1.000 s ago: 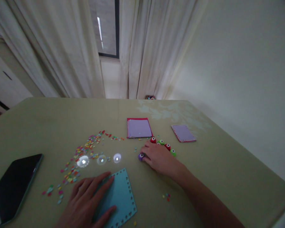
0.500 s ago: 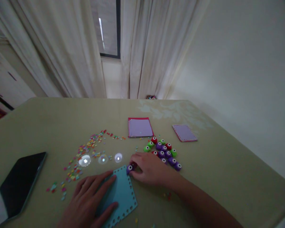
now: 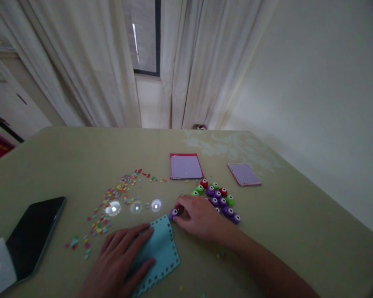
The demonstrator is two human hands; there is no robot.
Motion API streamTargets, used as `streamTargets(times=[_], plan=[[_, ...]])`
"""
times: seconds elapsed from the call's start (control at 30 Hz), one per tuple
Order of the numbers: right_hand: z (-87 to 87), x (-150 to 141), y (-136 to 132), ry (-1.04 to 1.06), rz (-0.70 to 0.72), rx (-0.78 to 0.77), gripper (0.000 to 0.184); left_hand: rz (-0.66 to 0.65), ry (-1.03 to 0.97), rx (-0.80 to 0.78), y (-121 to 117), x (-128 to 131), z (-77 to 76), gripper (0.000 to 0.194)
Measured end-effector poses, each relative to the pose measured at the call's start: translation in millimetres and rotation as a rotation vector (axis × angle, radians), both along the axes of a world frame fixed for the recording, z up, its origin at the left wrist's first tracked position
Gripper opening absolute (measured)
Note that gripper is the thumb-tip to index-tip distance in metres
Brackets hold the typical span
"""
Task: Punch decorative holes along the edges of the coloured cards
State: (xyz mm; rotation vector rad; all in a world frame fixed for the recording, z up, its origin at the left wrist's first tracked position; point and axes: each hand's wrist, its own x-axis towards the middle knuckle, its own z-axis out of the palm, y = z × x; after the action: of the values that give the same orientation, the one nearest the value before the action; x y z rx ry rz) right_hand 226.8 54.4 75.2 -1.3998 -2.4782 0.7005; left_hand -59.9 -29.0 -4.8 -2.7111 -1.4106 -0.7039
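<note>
My left hand (image 3: 118, 258) lies with fingers spread on a light-blue paper sheet (image 3: 163, 248), whose edges carry rows of small punched holes. Between the thumb and fingers of my right hand (image 3: 199, 217) is a small purple craft punch (image 3: 173, 213) with a white, eye-like button. The punch is right by the sheet's far corner; I cannot tell whether the paper is inside its slot. Just beyond my right hand, several purple, green and red craft punches (image 3: 223, 201) form a cluster, partly hidden by the hand.
Coloured paper bits (image 3: 121, 188) are scattered at the left, near a dark tablet (image 3: 34, 236) with white paper (image 3: 1, 265) over its corner. Lilac sheets on red (image 3: 186, 167) and another lilac sheet stack (image 3: 244, 174) lie farther back. Bright reflections spot the tabletop (image 3: 81, 161).
My right hand has moved the purple craft punch slightly away from me, off the sheet's right side towards its far corner. My left hand stays on the sheet. The view has shifted a little.
</note>
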Motion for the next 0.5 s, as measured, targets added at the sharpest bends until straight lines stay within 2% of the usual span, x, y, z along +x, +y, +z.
streamTargets(times=[0.5], plan=[[8.4, -1.5, -0.3, 0.086, -0.025, -0.128, 0.014, 0.001, -0.022, 0.026, -0.4, 3.7, 7.2, 0.052]])
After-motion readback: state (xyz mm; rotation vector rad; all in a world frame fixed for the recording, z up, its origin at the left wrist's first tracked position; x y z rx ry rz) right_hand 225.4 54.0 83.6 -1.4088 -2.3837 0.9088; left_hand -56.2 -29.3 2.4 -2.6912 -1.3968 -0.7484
